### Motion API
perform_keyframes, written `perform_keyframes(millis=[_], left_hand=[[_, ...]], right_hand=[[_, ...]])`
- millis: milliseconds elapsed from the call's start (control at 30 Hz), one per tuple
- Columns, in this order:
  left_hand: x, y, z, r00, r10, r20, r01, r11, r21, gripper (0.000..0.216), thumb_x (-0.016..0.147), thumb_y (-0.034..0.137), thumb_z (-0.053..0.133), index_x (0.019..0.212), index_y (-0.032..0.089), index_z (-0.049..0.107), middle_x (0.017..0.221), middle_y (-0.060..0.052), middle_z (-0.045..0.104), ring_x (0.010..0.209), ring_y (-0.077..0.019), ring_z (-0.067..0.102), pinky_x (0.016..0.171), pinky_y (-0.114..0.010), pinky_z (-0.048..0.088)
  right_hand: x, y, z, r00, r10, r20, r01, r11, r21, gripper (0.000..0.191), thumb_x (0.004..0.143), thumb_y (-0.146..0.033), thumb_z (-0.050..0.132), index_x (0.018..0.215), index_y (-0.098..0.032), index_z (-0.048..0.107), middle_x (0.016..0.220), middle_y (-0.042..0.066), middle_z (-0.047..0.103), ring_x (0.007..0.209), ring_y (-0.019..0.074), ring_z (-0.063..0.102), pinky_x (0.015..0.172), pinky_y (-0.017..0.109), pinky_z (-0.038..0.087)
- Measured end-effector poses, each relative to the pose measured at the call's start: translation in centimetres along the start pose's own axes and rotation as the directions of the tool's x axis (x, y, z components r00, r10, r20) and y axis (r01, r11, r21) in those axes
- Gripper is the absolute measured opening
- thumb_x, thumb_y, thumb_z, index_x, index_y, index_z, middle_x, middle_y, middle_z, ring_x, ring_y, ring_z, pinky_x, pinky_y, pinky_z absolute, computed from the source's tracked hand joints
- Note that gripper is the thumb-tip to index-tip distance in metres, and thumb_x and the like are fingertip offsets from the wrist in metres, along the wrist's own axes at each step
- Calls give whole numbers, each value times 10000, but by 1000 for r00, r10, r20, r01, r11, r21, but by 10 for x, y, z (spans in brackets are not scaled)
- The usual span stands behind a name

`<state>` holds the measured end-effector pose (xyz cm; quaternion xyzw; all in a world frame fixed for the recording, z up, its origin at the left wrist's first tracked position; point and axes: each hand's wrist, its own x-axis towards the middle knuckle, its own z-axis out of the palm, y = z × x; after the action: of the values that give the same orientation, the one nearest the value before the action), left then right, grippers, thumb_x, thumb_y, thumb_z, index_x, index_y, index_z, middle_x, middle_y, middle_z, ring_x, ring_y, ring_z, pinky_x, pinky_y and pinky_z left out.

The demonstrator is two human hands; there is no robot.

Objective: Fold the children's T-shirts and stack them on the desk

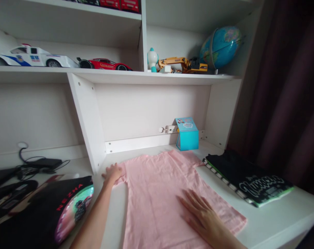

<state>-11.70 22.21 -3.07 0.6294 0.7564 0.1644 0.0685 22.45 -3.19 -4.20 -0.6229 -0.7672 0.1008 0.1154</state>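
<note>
On the white desk (276,221) in front of me, under a white shelf unit (146,77) and beside a dark curtain (288,86) on the right, a pink T-shirt (157,193) lies spread flat with its neck end toward the back wall. It takes up the middle of the desktop.

My right hand (200,214) lies palm down on the shirt's lower right part, fingers straight and fanned apart, gripping nothing. My left hand (112,173) rests on the shirt's left sleeve at its outer edge. Its fingers are bent and close together, and I cannot tell whether they pinch the cloth or only press on it.

A black printed cloth (43,211) with red lettering lies on the desk to the left, apart from the shirt. A black spiral notebook (250,176) lies to the right, just beside the shirt's right sleeve.

The right shelf compartment holds a globe (221,46), a yellow toy excavator (182,64) and a small white and teal figure (152,59). The left compartment holds a white toy car (29,57) and a red toy car (105,64).

A blue box (187,135) stands closed against the back wall, just behind the shirt; its contents are hidden. A black adapter with cables (43,162) sits at far left.
</note>
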Motion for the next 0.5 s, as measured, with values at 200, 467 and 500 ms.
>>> perform_keyframes(millis=[200,467,500], left_hand=[[13,-18,-19,998,-54,42,54,999,-6,217,630,211,574,825,130,623,939,-189,663,938,-350,598,692,-351,428],[28,-31,-37,998,39,41,-32,986,-164,75,595,248,603,573,191,558,525,-12,581,653,-230,612,536,-251,364],[29,-32,-39,999,35,40,-27,982,-187,82,584,247,610,558,194,553,489,2,554,630,-224,603,531,-250,361]], right_hand=[[-2,1,-2,996,-41,74,38,998,47,536,880,-581,289,1382,-396,255,1476,-12,140,1355,267,86,1075,556,147],[12,-37,39,944,-188,-272,170,981,-90,355,767,-336,586,1114,-269,621,1168,80,614,1088,246,560,900,342,467],[17,-59,51,903,-278,-328,255,960,-112,300,746,-311,613,1041,-263,639,1046,60,656,949,196,618,805,267,501]])
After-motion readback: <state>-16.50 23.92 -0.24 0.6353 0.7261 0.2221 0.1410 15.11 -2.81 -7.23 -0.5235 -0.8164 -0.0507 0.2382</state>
